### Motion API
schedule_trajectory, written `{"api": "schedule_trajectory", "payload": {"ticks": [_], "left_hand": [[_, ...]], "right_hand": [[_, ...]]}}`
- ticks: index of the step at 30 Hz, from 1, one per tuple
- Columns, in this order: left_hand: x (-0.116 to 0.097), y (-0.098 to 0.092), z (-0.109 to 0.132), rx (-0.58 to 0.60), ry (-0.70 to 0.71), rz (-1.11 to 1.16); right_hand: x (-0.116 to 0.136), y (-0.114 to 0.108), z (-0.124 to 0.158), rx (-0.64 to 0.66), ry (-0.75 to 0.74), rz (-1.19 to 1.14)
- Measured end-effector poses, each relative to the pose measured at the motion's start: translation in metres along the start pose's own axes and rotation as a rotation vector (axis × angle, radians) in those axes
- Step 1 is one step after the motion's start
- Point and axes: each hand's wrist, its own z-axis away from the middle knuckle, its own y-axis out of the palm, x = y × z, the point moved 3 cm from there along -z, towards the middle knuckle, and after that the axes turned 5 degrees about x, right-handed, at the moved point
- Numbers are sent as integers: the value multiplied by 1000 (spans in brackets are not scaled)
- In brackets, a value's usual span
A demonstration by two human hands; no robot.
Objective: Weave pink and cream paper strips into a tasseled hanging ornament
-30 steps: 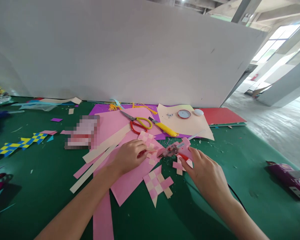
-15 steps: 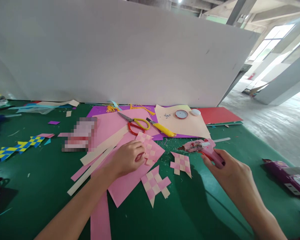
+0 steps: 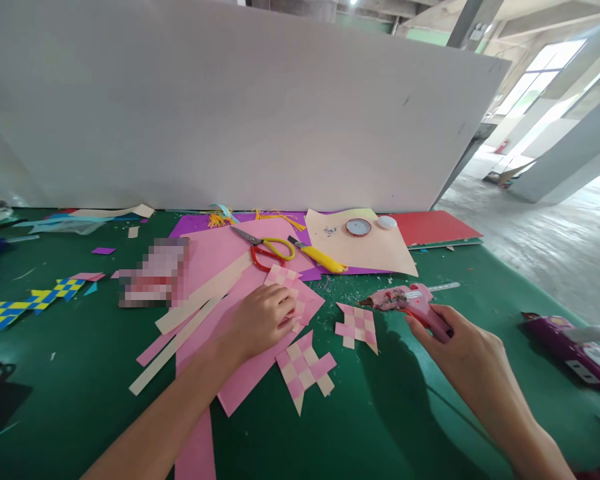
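Head view: your left hand (image 3: pixel 260 321) curls its fingers down onto the woven patch (image 3: pixel 286 279), apparently to pin it flat on the pink sheet (image 3: pixel 253 380). Your right hand (image 3: pixel 455 347) wraps its fingers round the grip of the glue gun (image 3: pixel 405 300), whose nozzle points left, clear of paper. A second woven piece (image 3: pixel 357 325) lies just beside the nozzle, the green table (image 3: pixel 380 413) is open nearer you, and the scissors (image 3: pixel 265 248) and white board (image 3: pixel 230 120) bound the far side.
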Motion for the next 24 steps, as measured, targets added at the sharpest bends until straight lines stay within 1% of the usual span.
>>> {"api": "schedule_trajectory", "payload": {"ticks": [6,12,16,20,24], "left_hand": [[-4,-3,-6,-13,-100,7],[-13,-3,-15,47,-165,-87],[-12,-7,-14,60,-219,-10],[-9,-9,-11,86,-209,58],[-5,-11,-7,87,-218,141]], "right_hand": [[-6,3,-3,19,46,8],[-14,3,-7,-1,68,18],[-19,0,-8,-9,82,-1],[-21,-2,-9,-13,92,-15],[-19,-1,-11,-12,81,9]]}}
